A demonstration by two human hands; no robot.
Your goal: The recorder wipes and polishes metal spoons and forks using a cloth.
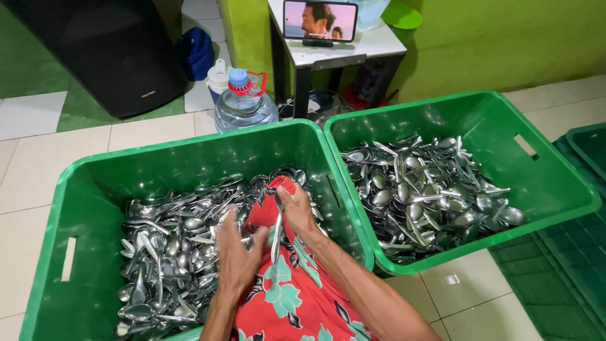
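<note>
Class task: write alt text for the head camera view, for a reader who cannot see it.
Two bare hands, left hand and right hand, hold a shiny metal spoon against a red floral cloth over a green plastic crate heaped with metal spoons. A second green crate of spoons stands beside it on a pale tiled floor.

two green crates on pale tiled floor [38,170]

left crate [88,208] and right crate [543,183] side by side, rims touching; water bottle [243,101] just behind, beside small white table [379,44]; black speaker [120,50] at back left.
</note>
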